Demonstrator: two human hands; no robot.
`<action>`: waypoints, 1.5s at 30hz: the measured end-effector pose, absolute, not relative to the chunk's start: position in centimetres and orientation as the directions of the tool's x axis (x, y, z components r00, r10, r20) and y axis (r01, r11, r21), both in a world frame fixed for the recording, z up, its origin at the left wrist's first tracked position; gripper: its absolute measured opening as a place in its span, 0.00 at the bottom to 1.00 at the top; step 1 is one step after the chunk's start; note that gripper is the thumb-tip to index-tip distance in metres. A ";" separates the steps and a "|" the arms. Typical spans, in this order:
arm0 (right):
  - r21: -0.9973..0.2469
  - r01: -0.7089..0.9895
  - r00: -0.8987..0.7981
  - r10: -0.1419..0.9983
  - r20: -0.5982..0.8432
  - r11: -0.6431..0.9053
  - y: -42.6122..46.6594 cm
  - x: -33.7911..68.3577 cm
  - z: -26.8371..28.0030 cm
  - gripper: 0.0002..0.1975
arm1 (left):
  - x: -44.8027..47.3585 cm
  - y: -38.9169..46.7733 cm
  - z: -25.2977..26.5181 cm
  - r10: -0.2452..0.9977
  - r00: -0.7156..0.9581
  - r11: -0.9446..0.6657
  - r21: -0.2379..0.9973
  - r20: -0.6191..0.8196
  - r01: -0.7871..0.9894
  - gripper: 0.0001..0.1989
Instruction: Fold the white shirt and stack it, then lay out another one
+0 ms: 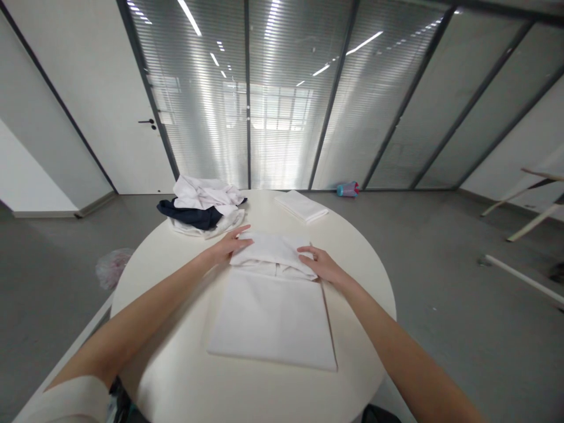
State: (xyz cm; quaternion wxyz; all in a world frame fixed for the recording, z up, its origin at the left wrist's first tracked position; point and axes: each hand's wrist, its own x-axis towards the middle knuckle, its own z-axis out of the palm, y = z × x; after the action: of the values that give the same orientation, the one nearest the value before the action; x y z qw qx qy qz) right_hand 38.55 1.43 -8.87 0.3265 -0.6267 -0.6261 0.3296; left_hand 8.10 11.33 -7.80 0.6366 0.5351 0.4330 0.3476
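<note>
A white folded cloth, apparently a garment, lies on the round table with a puffed near edge that shows loose layers beneath. My left hand rests at its left side, thumb on top and fingers stretched past the far corner. At the right side, my right hand touches the cloth with thumb and fingers apart, slightly bent. Under and in front of the cloth is a flat white rectangle with straight edges; whether board or fabric, I cannot tell.
White and navy clothes are heaped at the table's far left. A neatly folded white cloth lies at the far right. On the floor are a clear plastic bag and a blue-pink package. Glass partitions stand behind.
</note>
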 end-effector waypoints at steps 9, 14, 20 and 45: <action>-0.703 0.689 -0.091 0.983 0.157 0.176 0.6 38.6 -9.7 0.17 | 6.6 8.8 -8.2 0.867 0.491 0.027 0.990 -0.090 0.135 0.29; -0.674 0.715 -0.121 0.982 0.146 0.188 0.3 38.7 -9.3 0.14 | 7.4 7.8 -8.8 0.871 0.476 0.061 0.988 -0.121 0.140 0.33; -0.620 0.782 0.024 0.989 0.143 0.070 -1.0 38.5 -8.1 0.20 | 7.2 7.4 -8.6 0.884 0.467 -0.149 0.940 -0.013 0.308 0.28; -0.803 0.581 0.114 0.990 -0.078 -0.130 -17.3 36.1 -9.1 0.30 | -0.5 -8.2 -6.2 0.624 0.628 0.308 0.885 -0.464 0.348 0.41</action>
State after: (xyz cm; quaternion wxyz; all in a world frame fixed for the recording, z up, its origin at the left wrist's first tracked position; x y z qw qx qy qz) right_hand 36.09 -17.34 -9.13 0.3136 -0.6771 -0.5803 0.3262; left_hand -0.52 -8.18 -6.23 0.6915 0.5796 0.4194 0.0999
